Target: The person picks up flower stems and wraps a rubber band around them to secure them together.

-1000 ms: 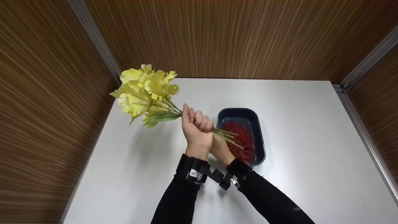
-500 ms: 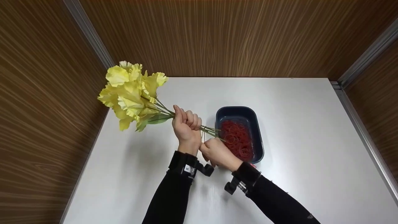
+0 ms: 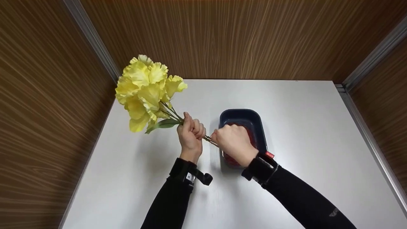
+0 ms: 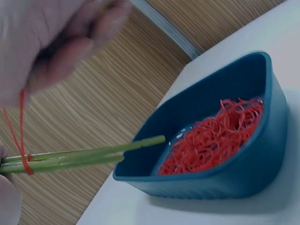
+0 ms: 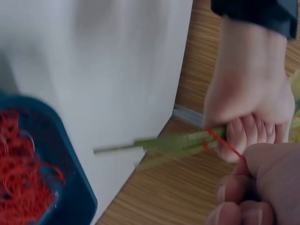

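The white surface [image 3: 302, 133] is carrying a dark blue tray [image 3: 258, 122] of red rubber bands [image 4: 213, 140], and above it the yellow flower bunch [image 3: 148, 87] is being held up at a slant, blooms toward the far left corner. The left hand [image 3: 190, 136] is clenching its grip around the green stems [image 4: 89, 155] just below the blooms, while the right hand [image 3: 233, 141] — hovering over the tray — is pinching a red rubber band [image 5: 225, 143] that is already looping the stems and stretching taut toward its fingers [image 5: 234, 194]. How many turns are on is hard to say. Doing this well probably means keeping the left grip steady and pulling the band evenly — not so hard that it snaps.
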